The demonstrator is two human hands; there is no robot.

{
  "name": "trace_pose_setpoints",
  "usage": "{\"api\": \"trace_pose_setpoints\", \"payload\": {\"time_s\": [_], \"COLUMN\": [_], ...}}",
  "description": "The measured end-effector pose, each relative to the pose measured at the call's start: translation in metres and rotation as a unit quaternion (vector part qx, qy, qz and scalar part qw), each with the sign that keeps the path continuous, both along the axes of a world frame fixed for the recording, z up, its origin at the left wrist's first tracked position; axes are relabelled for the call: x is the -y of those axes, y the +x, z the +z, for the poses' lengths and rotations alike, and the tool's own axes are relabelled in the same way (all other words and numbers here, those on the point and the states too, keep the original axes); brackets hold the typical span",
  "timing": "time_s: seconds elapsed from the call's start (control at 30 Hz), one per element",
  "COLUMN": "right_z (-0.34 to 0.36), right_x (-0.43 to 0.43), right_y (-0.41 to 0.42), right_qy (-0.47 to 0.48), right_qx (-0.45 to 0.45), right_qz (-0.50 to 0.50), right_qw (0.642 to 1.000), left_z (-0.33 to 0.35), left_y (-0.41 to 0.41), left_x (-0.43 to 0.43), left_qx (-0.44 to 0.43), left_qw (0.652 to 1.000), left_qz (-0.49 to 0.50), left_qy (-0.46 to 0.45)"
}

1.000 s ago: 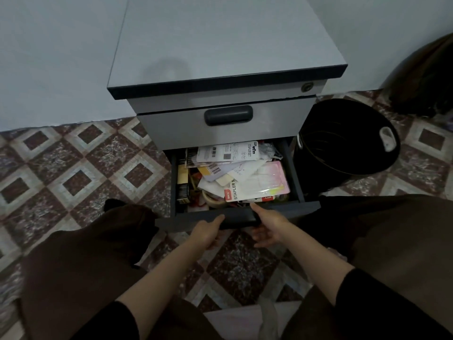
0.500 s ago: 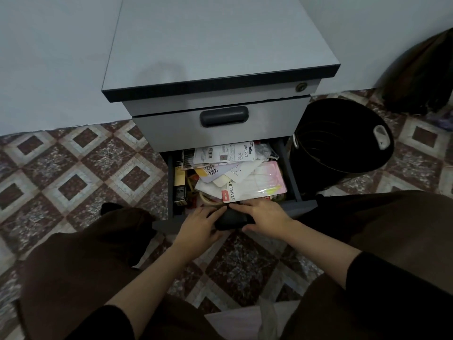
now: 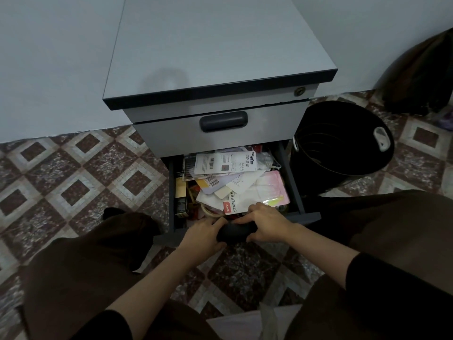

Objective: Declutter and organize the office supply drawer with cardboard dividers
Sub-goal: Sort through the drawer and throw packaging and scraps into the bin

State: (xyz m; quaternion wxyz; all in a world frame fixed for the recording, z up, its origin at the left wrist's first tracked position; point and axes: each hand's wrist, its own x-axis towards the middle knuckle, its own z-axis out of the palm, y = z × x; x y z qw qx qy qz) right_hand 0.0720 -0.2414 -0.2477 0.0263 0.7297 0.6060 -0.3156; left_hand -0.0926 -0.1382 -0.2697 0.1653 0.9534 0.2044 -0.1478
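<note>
Right, the tiled floor (image 3: 73, 173) took up most of the view, brown diamonds in pale frames. On it stood the grey cabinet (image 3: 220, 45), backed against a pale wall. A black bin (image 3: 331, 168) sat just beside the cabinet's right side. The top drawer (image 3: 171, 136) was closed. The drawer (image 3: 293, 187) under it was pulled out toward the person's knees, and it was a jumble, with packets and cards lying across one another in no order. A white pack (image 3: 225, 163) with a barcode lay flat at the back. A pink pack (image 3: 259, 192) marked STAPLER lay on top of the heap nearer the front. Small dark and yellow items were wedged along the left wall, too crowded to name. Down at the drawer's front, both hands were on the dark handle (image 3: 235, 231) — the left hand (image 3: 203, 233) curled round its left end, the right hand (image 3: 267, 224) wrapped over its right end, just beside the pink pack's near edge. Black sleeves covered both forearms, and brown trouser legs framed the drawer on either side.
</note>
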Motion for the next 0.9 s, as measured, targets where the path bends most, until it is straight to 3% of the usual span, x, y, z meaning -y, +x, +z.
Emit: {"api": "trace_pose_setpoints", "payload": {"time_s": [0.4,0.6,0.73,0.9], "right_z": [0.005,0.005,0.008,0.015], "right_x": [0.011,0.009,0.0,-0.039], "right_y": [-0.014,-0.014,-0.006,0.021], "right_qy": [-0.062,-0.082,-0.075,0.081], "right_qx": [-0.059,-0.076,-0.13,-0.077], "right_qz": [0.043,0.044,-0.035,-0.149], "right_qw": [0.995,0.993,0.988,0.982], "left_z": [0.014,0.012,0.018,0.022], "left_y": [-0.013,-0.015,-0.012,0.0], "left_x": [0.019,0.017,0.0,-0.04], "left_qx": [-0.077,-0.06,-0.029,0.037], "left_qw": [0.993,0.994,0.994,0.989], "left_qz": [-0.086,-0.089,-0.011,0.118], "left_qy": [-0.013,-0.034,-0.104,-0.086]}}
